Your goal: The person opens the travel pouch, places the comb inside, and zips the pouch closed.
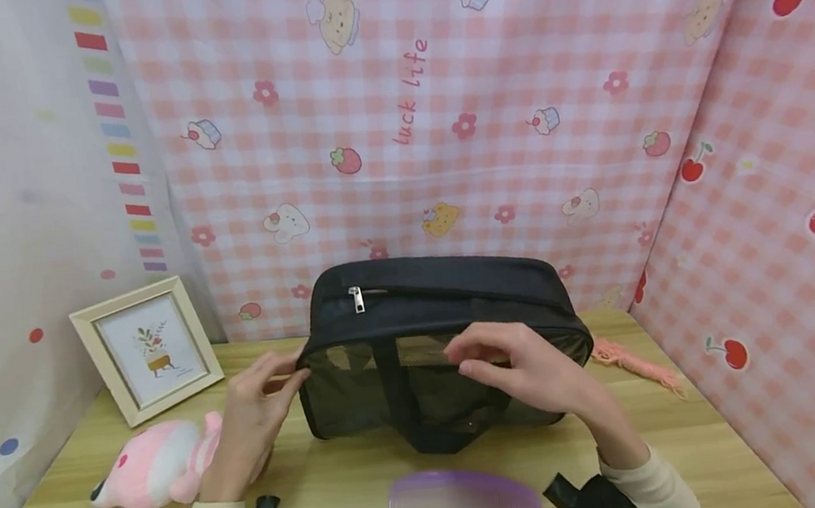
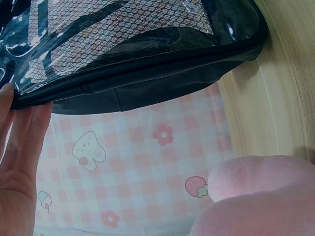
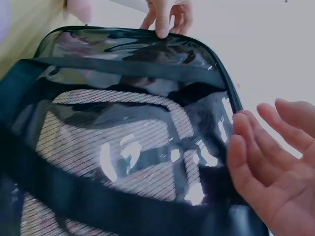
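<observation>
A black zip bag with a clear front panel stands on the wooden table in the head view. Its metal zipper pull sits at the upper left, and a black strap handle droops over the front. My left hand pinches the bag's upper left edge between thumb and fingers, as the left wrist view also shows. In front of the clear panel, my right hand is held with loosely bent fingers and nothing between them. Through the panel in the right wrist view, patterned mesh shows.
A framed picture stands at the left, with a pink and white plush toy before it. A purple comb lies near the front. Peach-coloured cord lies right of the bag. Printed cloth hangs behind.
</observation>
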Available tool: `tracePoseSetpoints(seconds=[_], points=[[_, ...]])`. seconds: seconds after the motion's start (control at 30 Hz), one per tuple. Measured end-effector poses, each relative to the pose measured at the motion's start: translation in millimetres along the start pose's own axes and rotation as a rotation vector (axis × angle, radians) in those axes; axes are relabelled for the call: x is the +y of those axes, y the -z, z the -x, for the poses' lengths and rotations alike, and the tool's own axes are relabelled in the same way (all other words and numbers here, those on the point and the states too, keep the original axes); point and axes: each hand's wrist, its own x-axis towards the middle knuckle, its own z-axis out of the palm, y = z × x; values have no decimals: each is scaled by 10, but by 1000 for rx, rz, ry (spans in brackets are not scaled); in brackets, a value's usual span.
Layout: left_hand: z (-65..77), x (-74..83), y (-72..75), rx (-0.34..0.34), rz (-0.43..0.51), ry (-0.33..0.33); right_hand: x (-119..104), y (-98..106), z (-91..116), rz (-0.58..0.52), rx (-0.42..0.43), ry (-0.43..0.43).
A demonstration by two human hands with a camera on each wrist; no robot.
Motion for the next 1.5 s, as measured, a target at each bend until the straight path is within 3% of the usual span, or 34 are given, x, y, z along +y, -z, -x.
tracePoseSetpoints(seconds=[0.1,0.3,0.43,0.63,1.03,1.5], points=[[50,-161,74,-12,-13,17,116,-83,98,-14,-53,-45],[46,-174,54,-11,4,-3,263,-197,337,-65,-151,-142],[21,-95,22,7,16,-13,329,-254,460,-91,-176,-192],[-77,164,29,26,11,-41,438,-341,598,-87,-196,-261],[-90,238,47,22,-11,-22,596,-507,730,80,-228,-210],[-70,182,39,30,-16,-28,739,-702,852,60,-328,-283]])
